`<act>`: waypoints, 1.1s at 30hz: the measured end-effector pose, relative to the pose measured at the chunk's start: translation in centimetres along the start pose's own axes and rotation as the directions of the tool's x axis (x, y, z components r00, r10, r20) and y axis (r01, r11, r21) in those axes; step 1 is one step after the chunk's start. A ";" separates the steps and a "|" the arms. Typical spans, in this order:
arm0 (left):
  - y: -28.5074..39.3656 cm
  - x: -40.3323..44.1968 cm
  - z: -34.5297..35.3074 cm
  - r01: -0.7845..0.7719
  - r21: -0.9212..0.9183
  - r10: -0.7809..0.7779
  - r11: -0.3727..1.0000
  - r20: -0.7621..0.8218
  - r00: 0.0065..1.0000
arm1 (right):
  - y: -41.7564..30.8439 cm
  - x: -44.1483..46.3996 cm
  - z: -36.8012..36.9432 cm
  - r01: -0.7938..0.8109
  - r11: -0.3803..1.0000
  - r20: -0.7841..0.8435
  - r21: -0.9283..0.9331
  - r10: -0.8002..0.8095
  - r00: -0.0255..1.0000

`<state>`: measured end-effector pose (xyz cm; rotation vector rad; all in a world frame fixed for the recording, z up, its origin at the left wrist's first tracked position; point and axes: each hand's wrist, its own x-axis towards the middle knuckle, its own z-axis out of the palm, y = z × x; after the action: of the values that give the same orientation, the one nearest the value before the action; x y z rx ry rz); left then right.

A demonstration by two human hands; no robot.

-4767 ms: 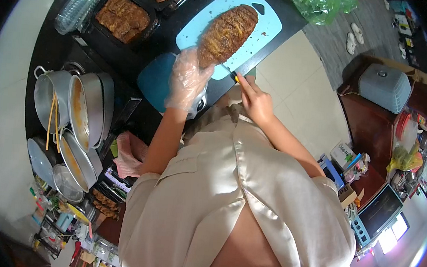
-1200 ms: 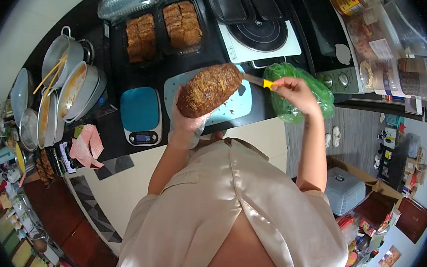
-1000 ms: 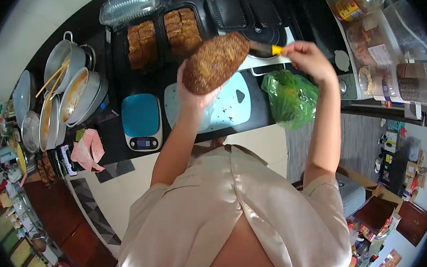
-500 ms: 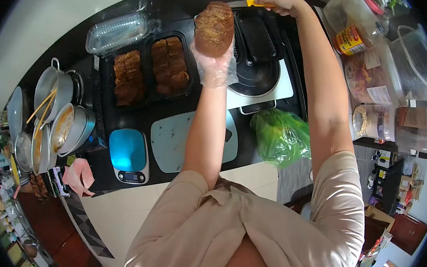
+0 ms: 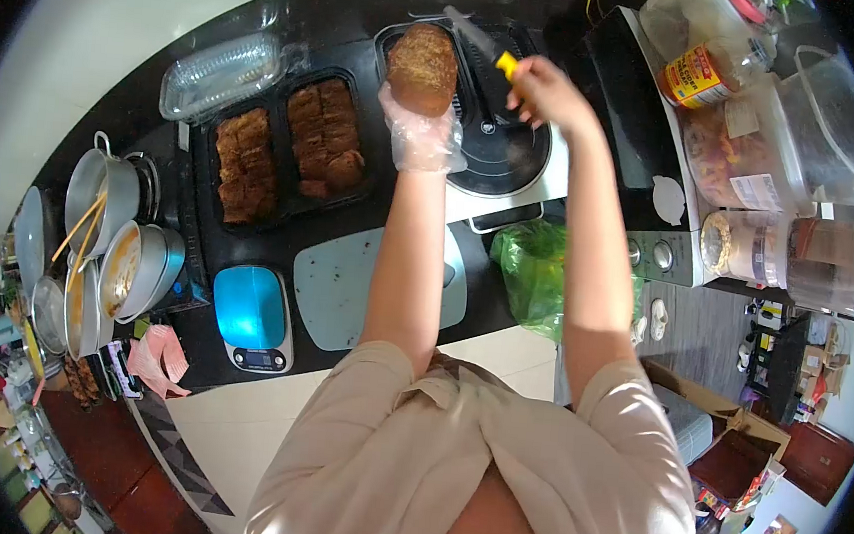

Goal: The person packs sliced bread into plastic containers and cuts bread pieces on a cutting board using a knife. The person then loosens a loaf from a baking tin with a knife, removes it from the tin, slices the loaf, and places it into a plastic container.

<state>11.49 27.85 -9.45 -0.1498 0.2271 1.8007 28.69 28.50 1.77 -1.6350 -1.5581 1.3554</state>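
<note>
My left hand [image 5: 424,131], in a clear plastic glove, holds a brown loaf [image 5: 423,68] from below, over a black tray [image 5: 387,39] at the back of the counter. To its right my right hand [image 5: 551,94], bare, grips the yellow handle of a knife [image 5: 483,39]. The blade points up and left, past the loaf's far end, apart from it. Left of the loaf are two black trays holding brown cut pieces [image 5: 246,164] and more cut pieces [image 5: 325,137]. My fingers hide part of the knife handle.
A clear plastic lid [image 5: 224,72] lies behind the filled trays. Nearer me are a kitchen scale [image 5: 261,359], a pale cutting board [image 5: 330,295] and a green bag [image 5: 531,280]. Stacked pots [image 5: 103,181] stand left, an induction cooker [image 5: 515,164] and clear tubs [image 5: 743,141] right.
My right hand has brought the knife from the far right back edge down and closer to the loaf, swinging its blade up-left. My left hand still holds the loaf, slightly lower.
</note>
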 end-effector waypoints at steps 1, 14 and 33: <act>0.1 0.0 -0.1 -0.015 0.098 0.024 0.995 -0.089 0.996 | 2.0 -0.8 1.4 -0.026 0.991 0.044 0.131 0.021 0.999; 1.8 -0.6 -1.4 0.155 0.137 -0.127 0.978 -0.190 0.973 | 7.8 -0.9 11.8 0.087 0.992 -0.569 0.095 -0.017 0.822; 5.8 -10.2 5.8 -0.144 0.802 -0.086 -0.580 0.115 0.990 | 7.1 -3.2 12.6 -0.017 0.850 -0.328 0.527 0.222 0.918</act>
<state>8.39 18.27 -1.10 1.4973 1.8435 0.7649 21.15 20.56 -8.16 -1.5435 -0.7835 1.2780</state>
